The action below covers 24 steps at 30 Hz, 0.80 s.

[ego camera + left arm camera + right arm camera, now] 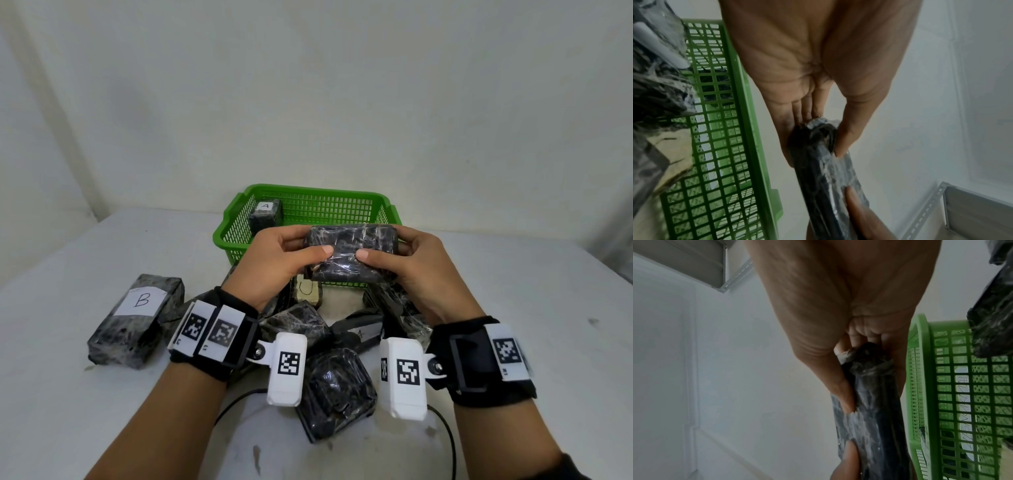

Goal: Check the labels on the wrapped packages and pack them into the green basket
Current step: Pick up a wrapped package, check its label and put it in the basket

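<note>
Head view: package B (pixel 137 318) beside pile (pixel 329 363)

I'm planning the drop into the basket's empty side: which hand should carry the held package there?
Probably the right hand. It grips the package at its right end, nearest the green basket's empty right side; the A package fills the left corner.

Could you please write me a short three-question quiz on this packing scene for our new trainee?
1. True or false: both hands grip the same package.
2. Which letter is on the package inside the green basket?
3. The package labelled B lies: a) in the basket, b) on the table beside the left hand, c) under the right hand.

Key: 1 true; 2 A; 3 b.
</note>
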Each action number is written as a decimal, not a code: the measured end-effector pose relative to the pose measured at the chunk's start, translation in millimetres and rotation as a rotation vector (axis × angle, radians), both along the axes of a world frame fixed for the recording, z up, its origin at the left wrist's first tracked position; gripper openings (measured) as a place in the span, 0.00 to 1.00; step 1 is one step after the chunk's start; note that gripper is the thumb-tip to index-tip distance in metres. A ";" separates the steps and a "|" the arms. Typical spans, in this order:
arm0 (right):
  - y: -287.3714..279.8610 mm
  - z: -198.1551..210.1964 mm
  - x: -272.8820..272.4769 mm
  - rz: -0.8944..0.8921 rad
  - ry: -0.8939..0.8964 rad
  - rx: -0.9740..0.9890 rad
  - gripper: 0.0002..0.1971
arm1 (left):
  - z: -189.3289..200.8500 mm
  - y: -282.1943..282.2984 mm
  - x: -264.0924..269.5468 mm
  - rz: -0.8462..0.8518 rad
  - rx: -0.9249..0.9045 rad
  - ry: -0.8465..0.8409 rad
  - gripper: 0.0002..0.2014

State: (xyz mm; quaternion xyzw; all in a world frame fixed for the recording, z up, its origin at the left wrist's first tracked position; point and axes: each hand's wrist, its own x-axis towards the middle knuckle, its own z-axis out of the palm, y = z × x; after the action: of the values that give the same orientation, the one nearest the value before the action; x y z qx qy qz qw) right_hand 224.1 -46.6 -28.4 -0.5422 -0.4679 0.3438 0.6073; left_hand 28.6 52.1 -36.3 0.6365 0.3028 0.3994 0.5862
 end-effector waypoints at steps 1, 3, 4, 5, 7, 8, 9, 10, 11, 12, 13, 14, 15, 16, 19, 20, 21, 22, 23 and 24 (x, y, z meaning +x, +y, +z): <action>0.4 -0.2 -0.2 0.010 -0.002 0.001 0.21 | -0.4 0.3 -0.1 0.013 0.017 0.006 0.30; 1.3 -1.6 -0.7 0.019 0.001 0.009 0.19 | 0.3 0.2 -0.6 -0.002 0.010 -0.017 0.29; 1.2 -1.8 -0.8 0.003 0.003 0.014 0.18 | 0.6 -0.4 -0.7 -0.019 -0.011 -0.037 0.33; 0.8 -2.1 -0.2 -0.015 0.004 0.021 0.17 | 1.2 -1.5 -0.3 -0.037 -0.028 -0.053 0.37; 0.1 -2.7 0.9 -0.035 0.003 0.025 0.17 | 0.8 -1.8 0.6 -0.029 -0.010 -0.032 0.40; 0.2 -3.0 1.1 -0.033 -0.004 0.022 0.19 | -0.2 -1.0 0.7 -0.019 0.020 -0.009 0.37; 0.3 -3.0 0.9 -0.019 -0.017 0.018 0.22 | -0.7 0.0 0.4 -0.016 0.038 -0.003 0.33; 0.4 -2.8 0.2 -0.005 -0.029 0.008 0.27 | -0.4 0.7 -0.4 -0.016 0.030 -0.019 0.29; 0.8 -2.9 -0.2 0.007 -0.039 -0.003 0.32 | 0.2 1.0 -1.5 -0.021 -0.001 -0.055 0.30; 0.8 -2.9 -0.2 0.010 -0.047 -0.002 0.35 | 0.4 2.2 -3.2 -0.032 -0.034 -0.086 0.34; 0.8 -3.3 0.4 0.005 -0.047 0.010 0.34 | 1.1 2.9 -4.4 -0.047 -0.052 -0.100 0.37; 0.2 -3.2 0.9 -0.002 -0.041 0.026 0.32 | 2.1 2.9 -5.0 -0.061 -0.049 -0.096 0.38; 0.1 -3.5 0.9 -0.006 -0.036 0.039 0.29 | 2.4 2.8 -5.3 -0.056 -0.023 -0.075 0.37; -0.2 -3.4 0.8 -0.008 -0.036 0.045 0.28 | 2.6 2.9 -5.4 -0.035 0.015 -0.049 0.34; 0.7 -5.0 1.5 0.000 -0.081 0.039 0.31 | 2.6 1.5 -4.6 0.043 0.098 -0.037 0.24; 2.1 -5.4 1.6 -0.004 -0.099 0.028 0.35 | 2.6 1.8 -4.7 0.059 0.120 -0.043 0.24; 4.0 -6.7 2.5 -0.013 -0.109 0.016 0.39 | 3.0 1.8 -4.9 0.067 0.144 -0.049 0.23; 5.4 -7.6 3.2 -0.024 -0.099 0.007 0.42 | 3.1 2.1 -5.1 0.065 0.172 -0.054 0.23; 6.6 -8.3 3.6 -0.021 -0.057 0.004 0.43 | 3.0 1.6 -5.4 0.052 0.204 -0.051 0.23; 6.5 -7.7 3.8 -0.002 0.000 -0.002 0.41 | 3.1 0.8 -5.6 0.035 0.235 -0.046 0.23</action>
State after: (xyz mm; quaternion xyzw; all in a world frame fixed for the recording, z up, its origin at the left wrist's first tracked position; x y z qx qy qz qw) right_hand 227.9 -40.0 -36.1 -0.5435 -0.4670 0.3434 0.6070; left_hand 22.9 52.9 -33.2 0.6862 0.2513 0.4570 0.5072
